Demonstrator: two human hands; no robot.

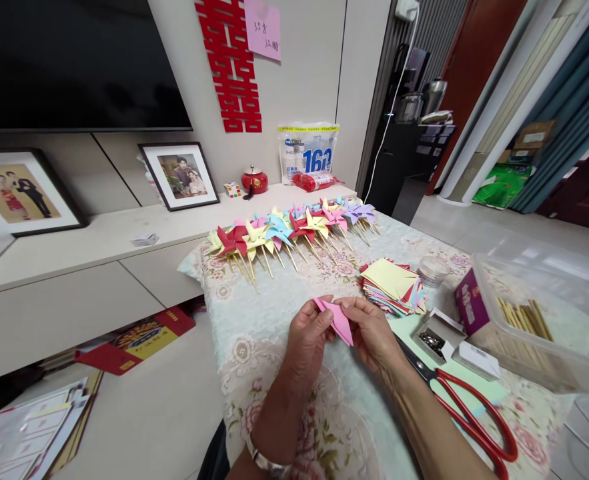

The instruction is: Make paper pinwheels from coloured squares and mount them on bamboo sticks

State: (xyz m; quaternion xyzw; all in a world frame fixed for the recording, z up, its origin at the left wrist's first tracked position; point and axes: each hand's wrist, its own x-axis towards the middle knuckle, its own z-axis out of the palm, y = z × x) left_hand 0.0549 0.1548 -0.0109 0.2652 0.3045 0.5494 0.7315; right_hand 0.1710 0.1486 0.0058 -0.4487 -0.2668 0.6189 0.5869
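A folded piece of pink paper (341, 325) is held between both hands above the floral tablecloth (269, 320). My left hand (310, 333) pinches its left side with thumb and fingers. On the other side, my right hand (369, 330) grips the paper's upper right edge. Right of the hands lies a stack of cut coloured paper squares (393, 283), yellow on top. Scissors with red handles (467, 407) rest by my right forearm. Beyond the hands, several finished paper pinwheels (279, 230) on sticks lie in rows.
At right stand a clear plastic tub (524, 347) of wooden sticks, a small open box (437, 337) of metal pieces, a white box (475, 360) and a round clear container (433, 270). Behind the table runs a white cabinet (184, 223) with picture frames (180, 177).
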